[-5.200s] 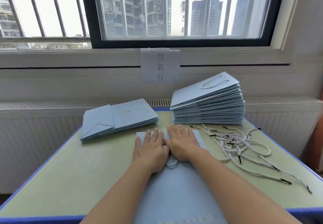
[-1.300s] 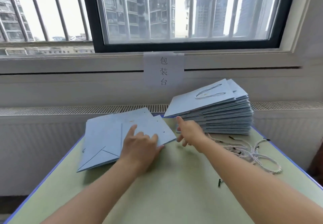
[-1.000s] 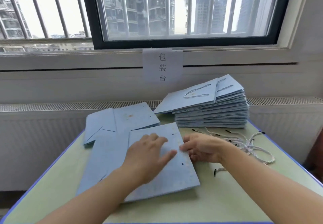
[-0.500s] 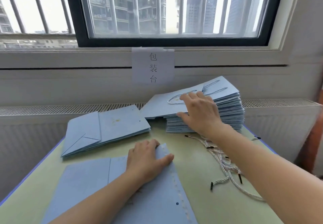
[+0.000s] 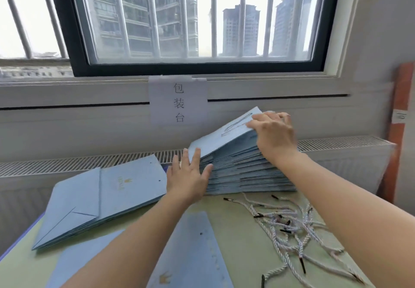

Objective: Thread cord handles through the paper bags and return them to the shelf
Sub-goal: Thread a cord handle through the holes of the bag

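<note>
Mid-frame, left hand (image 5: 187, 176) lies flat against the bag stack (image 5: 242, 170), right hand (image 5: 272, 133) pinching the top bag (image 5: 224, 136) at its far corner.

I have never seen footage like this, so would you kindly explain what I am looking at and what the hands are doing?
There is no machine here: a person wears a wide-angle camera on the head, so the one view looks forward and down along both forearms. In front is a green table under a barred window, with a paper sign on the wall. On the table lie a tall stack of flat blue paper bags, a lower pile to its left, one bag nearest the camera, and loose white cords with dark tips on the right. The top bag of the tall stack already has a cord handle. The right hand grips that bag's far edge, and the left hand rests with straight fingers against the stack's near side, apparently squaring it.
</note>
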The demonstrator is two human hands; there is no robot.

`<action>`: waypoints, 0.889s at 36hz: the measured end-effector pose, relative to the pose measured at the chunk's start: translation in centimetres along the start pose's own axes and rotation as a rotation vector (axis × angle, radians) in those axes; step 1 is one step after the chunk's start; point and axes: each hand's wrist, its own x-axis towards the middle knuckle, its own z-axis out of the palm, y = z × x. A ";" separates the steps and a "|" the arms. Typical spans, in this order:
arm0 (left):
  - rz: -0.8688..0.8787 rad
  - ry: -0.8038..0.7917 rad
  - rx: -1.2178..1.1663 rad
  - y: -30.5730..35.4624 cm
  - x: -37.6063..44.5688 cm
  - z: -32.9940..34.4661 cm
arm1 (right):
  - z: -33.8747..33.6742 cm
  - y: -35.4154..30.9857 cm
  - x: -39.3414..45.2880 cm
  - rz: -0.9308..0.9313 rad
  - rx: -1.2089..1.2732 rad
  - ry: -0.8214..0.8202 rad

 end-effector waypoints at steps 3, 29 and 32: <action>0.034 -0.067 -0.081 1.1 1.8 0.6 | 0.1 2.3 0.8 0.120 0.035 -0.141; -0.217 -0.156 -0.842 1.5 6.0 3.2 | 6.0 8.8 2.0 0.766 0.696 -0.664; -0.182 -0.170 -0.793 1.6 6.2 2.8 | 5.8 8.7 1.9 0.802 0.747 -0.677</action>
